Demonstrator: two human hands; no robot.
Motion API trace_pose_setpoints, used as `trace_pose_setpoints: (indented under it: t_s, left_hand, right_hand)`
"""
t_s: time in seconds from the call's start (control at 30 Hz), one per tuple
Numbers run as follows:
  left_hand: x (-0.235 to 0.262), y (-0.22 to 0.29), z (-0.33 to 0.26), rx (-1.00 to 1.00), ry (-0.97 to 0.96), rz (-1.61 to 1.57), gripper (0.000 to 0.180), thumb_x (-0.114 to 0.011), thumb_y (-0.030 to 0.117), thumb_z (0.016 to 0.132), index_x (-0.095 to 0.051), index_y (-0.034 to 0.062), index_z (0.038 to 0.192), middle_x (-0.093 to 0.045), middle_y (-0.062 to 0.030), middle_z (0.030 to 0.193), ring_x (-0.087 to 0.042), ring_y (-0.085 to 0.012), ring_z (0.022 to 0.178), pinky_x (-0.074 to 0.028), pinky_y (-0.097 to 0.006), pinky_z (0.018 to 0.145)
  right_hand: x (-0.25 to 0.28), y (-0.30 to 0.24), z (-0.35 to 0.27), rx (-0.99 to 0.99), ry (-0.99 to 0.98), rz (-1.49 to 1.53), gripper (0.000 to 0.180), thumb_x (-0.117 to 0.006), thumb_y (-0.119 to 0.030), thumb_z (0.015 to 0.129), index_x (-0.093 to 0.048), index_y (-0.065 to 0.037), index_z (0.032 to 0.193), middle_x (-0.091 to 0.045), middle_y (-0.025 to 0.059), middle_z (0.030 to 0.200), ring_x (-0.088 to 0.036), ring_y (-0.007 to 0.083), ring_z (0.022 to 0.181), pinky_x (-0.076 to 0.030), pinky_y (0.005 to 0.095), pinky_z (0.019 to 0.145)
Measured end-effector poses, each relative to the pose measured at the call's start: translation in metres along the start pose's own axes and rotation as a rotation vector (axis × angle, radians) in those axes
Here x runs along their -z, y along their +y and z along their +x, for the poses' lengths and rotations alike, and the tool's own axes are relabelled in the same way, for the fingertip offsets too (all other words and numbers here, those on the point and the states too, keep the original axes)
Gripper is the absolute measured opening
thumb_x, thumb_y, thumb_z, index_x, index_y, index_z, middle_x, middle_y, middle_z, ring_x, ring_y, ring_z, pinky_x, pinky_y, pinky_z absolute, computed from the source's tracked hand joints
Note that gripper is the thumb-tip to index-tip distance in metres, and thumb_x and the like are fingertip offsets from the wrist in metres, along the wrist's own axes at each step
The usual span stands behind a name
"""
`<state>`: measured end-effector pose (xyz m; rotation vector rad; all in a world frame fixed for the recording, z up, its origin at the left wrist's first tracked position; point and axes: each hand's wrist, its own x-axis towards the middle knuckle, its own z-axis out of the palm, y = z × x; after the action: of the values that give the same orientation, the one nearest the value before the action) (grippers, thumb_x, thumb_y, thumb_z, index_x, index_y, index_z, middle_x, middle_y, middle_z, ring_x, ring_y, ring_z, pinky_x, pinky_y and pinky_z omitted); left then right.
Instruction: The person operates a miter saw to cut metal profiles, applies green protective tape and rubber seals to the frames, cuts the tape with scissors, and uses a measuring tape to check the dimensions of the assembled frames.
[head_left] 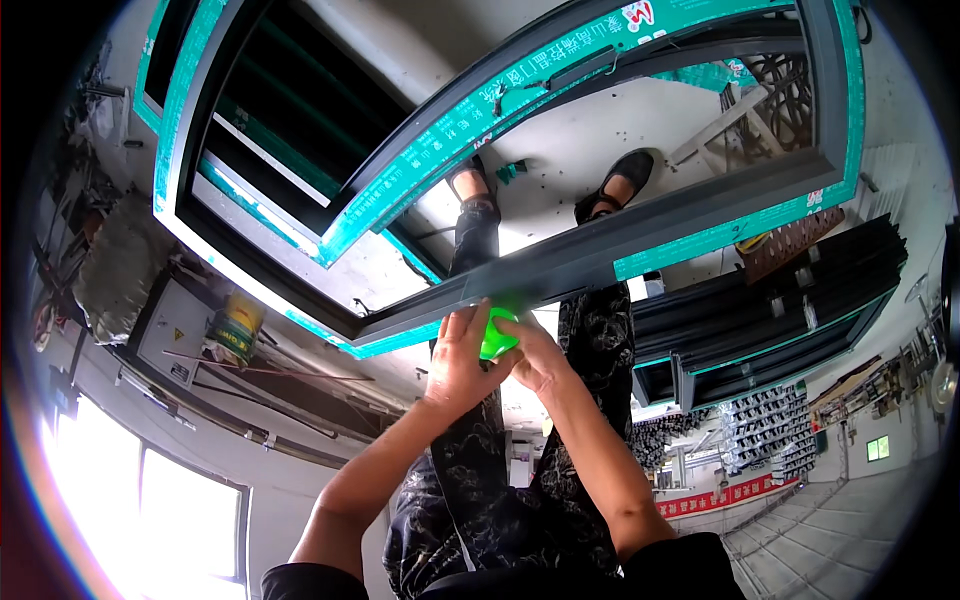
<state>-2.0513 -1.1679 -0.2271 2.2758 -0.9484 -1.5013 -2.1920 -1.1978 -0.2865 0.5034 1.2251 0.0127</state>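
Both my hands meet at the near bar of a dark grey window frame [720, 205], which is partly covered in green protective film. Between them is a small, bright green, glossy, rounded object [497, 336]; its kind is hard to make out. My left hand [460, 358] closes on its left side, fingertips up by the frame bar. From the right, my right hand [537, 358] grips the same object with bent fingers. The hands cover part of it.
Another film-covered frame bar [440, 150] crosses inside the opening. Dark profiles [790, 310] are stacked at the right. A yellow and green bucket [236, 328] stands at the left near a grey electrical box [172, 330]. My shoes [628, 175] show on the pale floor beyond the near bar.
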Motion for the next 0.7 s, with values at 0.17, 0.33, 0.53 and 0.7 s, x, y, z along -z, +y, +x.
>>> trace_pose_setpoints:
  t_s: [0.17, 0.33, 0.53, 0.7]
  left_hand:
    - [0.020, -0.057, 0.050, -0.121, 0.192, 0.166, 0.035, -0.061, 0.014, 0.085, -0.059, 0.0004, 0.117, -0.062, -0.0173, 0.108, -0.059, -0.0351, 0.098, -0.049, -0.043, 0.086]
    - [-0.013, -0.077, 0.111, 0.369, -0.572, 0.010, 0.056, -0.039, 0.052, 0.096, -0.065, 0.0047, 0.112, -0.065, -0.0194, 0.108, -0.060, -0.0363, 0.104, -0.043, -0.040, 0.093]
    - [-0.021, -0.078, 0.111, 0.399, -0.659, -0.039, 0.059, -0.037, 0.055, 0.094, -0.063, 0.0070, 0.116, -0.065, -0.0200, 0.106, -0.059, -0.0363, 0.105, -0.042, -0.041, 0.092]
    - [-0.038, -0.116, 0.103, 0.342, -0.658, -0.036, 0.049, -0.038, 0.044, 0.096, -0.060, 0.0064, 0.118, -0.064, -0.0195, 0.107, -0.059, -0.0354, 0.103, -0.042, -0.039, 0.091]
  right_hand:
    - [-0.007, -0.011, -0.004, -0.062, -0.058, 0.024, 0.047, -0.068, -0.013, 0.088, -0.046, -0.007, 0.130, -0.058, 0.0072, 0.115, -0.061, 0.0213, 0.103, -0.054, 0.0369, 0.088]
    - [-0.004, -0.005, -0.014, -0.051, -0.085, 0.060, 0.048, -0.065, -0.016, 0.090, -0.044, -0.006, 0.132, -0.057, 0.0082, 0.119, -0.059, 0.0219, 0.107, -0.051, 0.0373, 0.093]
    - [0.034, 0.026, -0.045, -0.037, 0.192, 0.252, 0.035, -0.064, -0.026, 0.092, -0.055, -0.003, 0.117, -0.060, 0.0108, 0.109, -0.060, 0.0238, 0.100, -0.049, 0.0398, 0.095]
    - [0.060, 0.033, 0.014, 0.013, 0.432, 0.203, 0.026, -0.059, -0.023, 0.095, -0.058, -0.001, 0.110, -0.060, 0.0091, 0.102, -0.060, 0.0222, 0.096, -0.052, 0.0393, 0.090]
